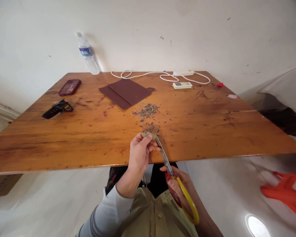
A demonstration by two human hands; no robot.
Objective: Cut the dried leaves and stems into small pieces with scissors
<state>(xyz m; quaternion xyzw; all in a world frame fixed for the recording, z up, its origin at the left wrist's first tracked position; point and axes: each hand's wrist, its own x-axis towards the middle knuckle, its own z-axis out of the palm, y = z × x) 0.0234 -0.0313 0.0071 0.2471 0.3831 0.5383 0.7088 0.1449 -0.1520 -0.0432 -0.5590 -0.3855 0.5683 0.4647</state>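
My left hand (141, 149) pinches a small greenish-tan piece (150, 134) between thumb and fingers, above the table's front edge. My right hand (179, 184) is wrapped round the handles of a pair of scissors (166, 162), one handle yellow and one red. The blades point up and to the left, and their tips meet the right end of the small piece. Just beyond my left hand lies a small heap of dark clippings (150, 127). A larger heap of green and brown clippings (148, 110) sits behind it on the wooden table (88, 141).
Two dark red sheets (129, 91) overlap behind the heaps. A phone (69, 87) and a black object (57, 108) lie left, and a bottle (88, 56) leans on the wall. A white remote (182, 85), cable and power strip (184, 73) are at the back. An orange stool (286, 192) stands right.
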